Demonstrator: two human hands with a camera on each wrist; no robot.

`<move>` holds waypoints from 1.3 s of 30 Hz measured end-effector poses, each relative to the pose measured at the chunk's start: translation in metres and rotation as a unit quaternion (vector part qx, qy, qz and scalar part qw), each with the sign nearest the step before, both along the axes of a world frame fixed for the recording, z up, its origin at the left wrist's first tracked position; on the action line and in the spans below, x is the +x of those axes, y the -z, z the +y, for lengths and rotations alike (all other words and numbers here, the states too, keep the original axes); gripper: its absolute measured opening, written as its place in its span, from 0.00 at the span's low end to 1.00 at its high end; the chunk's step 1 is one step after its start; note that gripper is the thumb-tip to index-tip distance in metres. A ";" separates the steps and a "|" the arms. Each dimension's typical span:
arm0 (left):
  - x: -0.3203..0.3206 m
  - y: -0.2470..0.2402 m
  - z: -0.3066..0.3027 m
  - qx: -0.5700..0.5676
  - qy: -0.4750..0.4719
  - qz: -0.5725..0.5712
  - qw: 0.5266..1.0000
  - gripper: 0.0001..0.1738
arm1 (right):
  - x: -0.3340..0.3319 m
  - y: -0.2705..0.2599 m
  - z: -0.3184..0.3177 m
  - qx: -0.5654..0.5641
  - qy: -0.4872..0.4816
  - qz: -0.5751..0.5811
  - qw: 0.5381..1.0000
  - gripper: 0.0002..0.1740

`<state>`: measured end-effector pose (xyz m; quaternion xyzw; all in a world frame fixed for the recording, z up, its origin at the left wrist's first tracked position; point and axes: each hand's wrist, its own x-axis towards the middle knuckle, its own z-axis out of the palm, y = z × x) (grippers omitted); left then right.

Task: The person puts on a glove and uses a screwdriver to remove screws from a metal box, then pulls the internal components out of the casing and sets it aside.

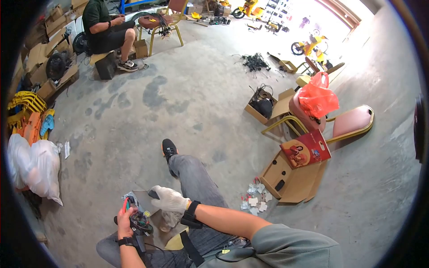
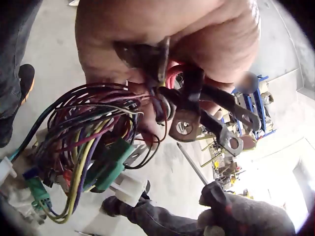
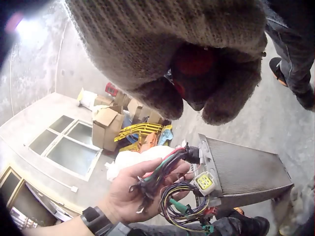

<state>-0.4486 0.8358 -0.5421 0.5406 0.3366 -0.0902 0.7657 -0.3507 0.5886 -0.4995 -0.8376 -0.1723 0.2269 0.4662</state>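
My bare left hand (image 1: 125, 222) grips the cables of a wiring harness (image 2: 91, 132). Dark cable ends with metal ring terminals (image 2: 184, 129) poke out between its fingers, and a looped bundle with green connectors (image 2: 112, 164) dangles beside them. The harness runs to a grey finned metal box (image 3: 248, 169) by my lap; a white connector with a yellow insert (image 3: 204, 182) shows at its end. In my right hand (image 1: 172, 199), under a knitted glove, is a screwdriver with a black and red handle (image 3: 194, 73). Its thin shaft (image 2: 192, 163) points towards the terminals, apart from them.
Small clear packets (image 1: 255, 196) lie on the floor beside an opened carton (image 1: 308, 178). A chair (image 1: 353, 124) bears a red plastic bag (image 1: 318, 98). White bags (image 1: 35, 167) stand at the left. Another person (image 1: 100, 29) sits at the back left.
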 end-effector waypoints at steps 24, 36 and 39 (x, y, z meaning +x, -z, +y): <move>0.007 0.003 -0.031 0.257 -0.014 0.034 0.966 0.15 | 0.007 -0.038 0.002 -0.048 0.006 0.069 0.996 0.27; 0.006 0.018 -0.029 0.349 0.033 0.000 0.937 0.23 | 0.009 -0.031 -0.006 0.019 0.005 -0.095 0.995 0.20; 0.010 0.005 -0.030 0.228 0.013 -0.003 0.974 0.16 | 0.007 -0.033 -0.005 0.062 0.054 -0.093 0.992 0.17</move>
